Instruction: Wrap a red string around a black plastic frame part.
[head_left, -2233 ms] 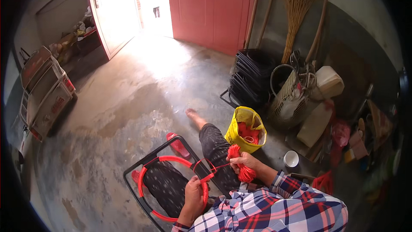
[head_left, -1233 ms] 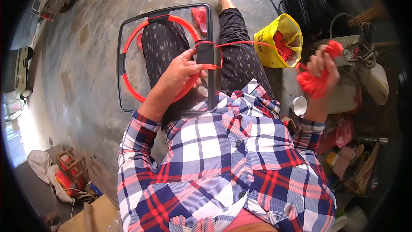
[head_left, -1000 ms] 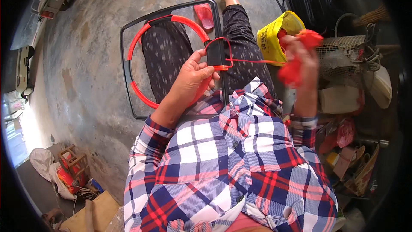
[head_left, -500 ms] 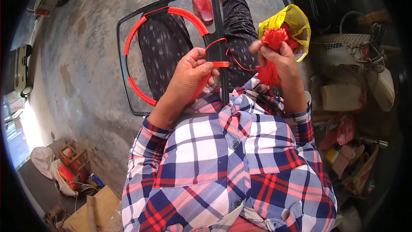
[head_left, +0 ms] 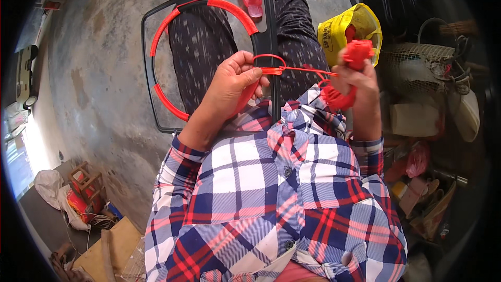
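Observation:
A black frame (head_left: 268,18) with rounded corners lies across my lap. Its inner ring carries several sections tightly wrapped in red cord, among them a wrapped arc (head_left: 233,12) at the upper right. My left hand (head_left: 232,81) is closed at the ring's right side, thumb and fingers pinching a flat row of red cord turns (head_left: 270,71). A small cord loop stands above that row. From it a red strand (head_left: 305,69) runs taut to my right hand (head_left: 361,84), whose fingers are wrapped round a bundle of red cord (head_left: 360,53); part hangs below the palm.
Just beyond my right hand a yellow bag (head_left: 329,36) stands open with red material inside. A pink slipper (head_left: 251,1) lies on the concrete floor (head_left: 104,89). Stacked black frames (head_left: 383,0) and a wire mesh basket (head_left: 412,65) are on the right. A small wooden stool (head_left: 87,184) sits at lower left.
My right hand has moved right and slightly up with the bundle, drawing the slack strand straight. A loop now shows by the cord turns. My left hand keeps its pinch.

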`<state>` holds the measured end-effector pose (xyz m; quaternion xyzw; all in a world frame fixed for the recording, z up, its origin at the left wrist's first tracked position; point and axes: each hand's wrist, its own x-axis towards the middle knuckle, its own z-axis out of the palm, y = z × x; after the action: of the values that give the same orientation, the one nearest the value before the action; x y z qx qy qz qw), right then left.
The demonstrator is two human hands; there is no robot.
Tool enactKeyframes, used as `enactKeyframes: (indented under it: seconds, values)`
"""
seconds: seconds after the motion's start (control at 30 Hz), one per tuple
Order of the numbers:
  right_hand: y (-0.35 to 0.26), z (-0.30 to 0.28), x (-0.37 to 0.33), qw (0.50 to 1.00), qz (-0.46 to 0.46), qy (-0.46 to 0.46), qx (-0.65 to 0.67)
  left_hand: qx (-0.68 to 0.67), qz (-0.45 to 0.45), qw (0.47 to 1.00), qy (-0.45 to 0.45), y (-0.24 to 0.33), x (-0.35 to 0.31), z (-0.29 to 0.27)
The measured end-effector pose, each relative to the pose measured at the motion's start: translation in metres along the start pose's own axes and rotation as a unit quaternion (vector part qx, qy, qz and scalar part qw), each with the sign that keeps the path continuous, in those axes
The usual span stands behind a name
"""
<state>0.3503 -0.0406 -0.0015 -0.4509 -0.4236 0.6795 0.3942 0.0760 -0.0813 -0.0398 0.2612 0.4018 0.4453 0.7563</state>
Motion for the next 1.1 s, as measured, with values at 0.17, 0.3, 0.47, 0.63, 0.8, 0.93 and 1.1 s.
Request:
enactKeyframes:
  seconds: [0.17,0.3,0.47,0.63,0.8,0.93,1.1]
  values:
    - [-0.022,0.008,-0.019,0.979,-0.078,-0.042,0.182,0.002,-0.025,1.0,0.013,0.0,0.0,-0.001]
    - [-0.032,0.011,-0.031,0.969,-0.08,-0.073,0.221,0.002,-0.045,0.999,0.019,-0.002,0.0,-0.001]
    - [-0.017,-0.062,-0.004,0.989,-0.068,0.128,0.043,-0.04,-0.056,0.998,-0.004,-0.003,0.001,-0.005]
    - [-0.033,-0.057,-0.006,0.971,-0.083,0.206,0.084,-0.06,-0.04,0.997,-0.008,0.002,0.004,-0.005]
    - [0.001,-0.005,-0.006,0.898,-0.106,-0.283,-0.321,-0.113,0.017,0.993,0.022,0.0,0.011,-0.006]
    - [0.026,0.04,0.023,0.84,-0.049,-0.307,-0.446,-0.107,0.046,0.992,0.049,-0.003,0.012,0.0]
    - [0.017,0.059,0.05,0.895,-0.05,-0.204,-0.394,-0.098,-0.068,0.993,0.021,0.001,0.008,0.0]
